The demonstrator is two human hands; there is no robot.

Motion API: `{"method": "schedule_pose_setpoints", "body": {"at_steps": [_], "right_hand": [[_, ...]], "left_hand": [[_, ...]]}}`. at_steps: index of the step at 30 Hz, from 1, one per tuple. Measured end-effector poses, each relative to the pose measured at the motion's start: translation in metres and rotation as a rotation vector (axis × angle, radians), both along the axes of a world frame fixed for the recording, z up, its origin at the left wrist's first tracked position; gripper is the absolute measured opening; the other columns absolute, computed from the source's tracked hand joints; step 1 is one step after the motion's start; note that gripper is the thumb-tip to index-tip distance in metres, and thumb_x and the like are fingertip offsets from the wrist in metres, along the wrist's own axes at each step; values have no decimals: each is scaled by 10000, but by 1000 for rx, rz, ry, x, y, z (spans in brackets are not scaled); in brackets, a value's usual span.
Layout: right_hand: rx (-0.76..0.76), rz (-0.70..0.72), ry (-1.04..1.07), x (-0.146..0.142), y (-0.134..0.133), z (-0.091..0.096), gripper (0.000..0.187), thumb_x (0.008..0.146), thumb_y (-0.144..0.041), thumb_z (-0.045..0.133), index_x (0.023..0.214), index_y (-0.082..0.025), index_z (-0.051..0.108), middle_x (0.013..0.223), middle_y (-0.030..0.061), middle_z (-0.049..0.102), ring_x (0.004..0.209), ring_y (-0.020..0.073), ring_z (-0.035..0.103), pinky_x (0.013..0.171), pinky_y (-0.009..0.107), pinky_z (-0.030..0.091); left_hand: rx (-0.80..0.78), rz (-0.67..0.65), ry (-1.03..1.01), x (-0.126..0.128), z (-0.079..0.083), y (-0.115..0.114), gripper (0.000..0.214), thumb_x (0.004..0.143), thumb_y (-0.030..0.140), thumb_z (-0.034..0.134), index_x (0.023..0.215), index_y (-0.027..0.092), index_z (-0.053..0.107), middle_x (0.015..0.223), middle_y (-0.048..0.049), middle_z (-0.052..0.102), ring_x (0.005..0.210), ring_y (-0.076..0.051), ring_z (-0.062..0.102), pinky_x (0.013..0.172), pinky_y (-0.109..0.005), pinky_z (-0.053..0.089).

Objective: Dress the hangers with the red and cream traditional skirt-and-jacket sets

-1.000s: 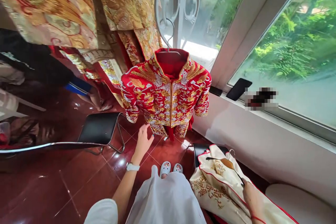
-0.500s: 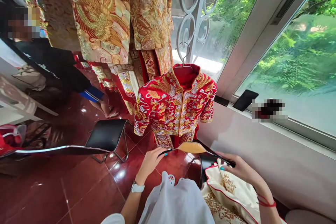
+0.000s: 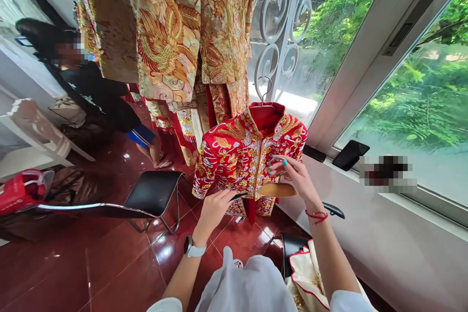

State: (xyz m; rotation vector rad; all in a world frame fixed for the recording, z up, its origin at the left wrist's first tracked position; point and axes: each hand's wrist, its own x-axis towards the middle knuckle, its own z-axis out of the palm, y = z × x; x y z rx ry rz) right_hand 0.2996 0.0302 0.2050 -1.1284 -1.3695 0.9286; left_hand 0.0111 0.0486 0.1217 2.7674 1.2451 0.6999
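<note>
In front of me hangs a red jacket point(image 3: 239, 158) with gold and silver embroidery, on a hanger point(image 3: 268, 88). My left hand point(image 3: 215, 209), wearing a watch, is low at its hem, closed on the black end of a long slim item point(image 3: 280, 190) with a flat tan oval middle; I cannot tell its kind. The item's other black end point(image 3: 334, 210) sticks out past my right wrist. My right hand point(image 3: 294, 175) is raised before the jacket's right front, fingers apart, holding nothing I can see. Whether its fingertips touch the cloth is unclear.
Gold-embroidered garments point(image 3: 164, 34) hang at the back. A black chair point(image 3: 155, 192) stands left, and a cream garment with red trim point(image 3: 307, 273) lies low right. A phone point(image 3: 351, 155) rests on the window sill. Another person point(image 3: 102, 92) stands at far left.
My right hand has let go of the tan item's black end and moved up and left to the jacket front. My left hand keeps its hold. The view has shifted slightly.
</note>
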Motion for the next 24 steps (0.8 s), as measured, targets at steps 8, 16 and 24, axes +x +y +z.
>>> {"method": "schedule_pose_setpoints", "body": {"at_steps": [8,16,24], "right_hand": [[355,-389,-330,16,91,100,435,998,-559,432,798,-213,604,592,-6,588,517,126,540,557,271,431],[540,-466,-432,6,176,156,476,1036,-519,374,704,-213,525,583,-11,501,555,118,504,584,267,363],[544,-470,-433,-5,178,142,455,1050,-480,355,737,-219,557,584,-6,505,562,132,476,601,281,358]], "left_hand": [[-20,-23,-254,36,106,95,285,990,296,514,1137,252,754,1095,-53,781,961,-236,746,865,-367,588],[-35,-12,-355,23,162,172,322,962,406,540,1092,227,774,1163,-78,767,1087,-295,713,989,-420,539],[-17,22,-300,14,150,169,325,966,373,509,1105,224,762,1164,-88,764,1062,-307,715,944,-432,544]]}}
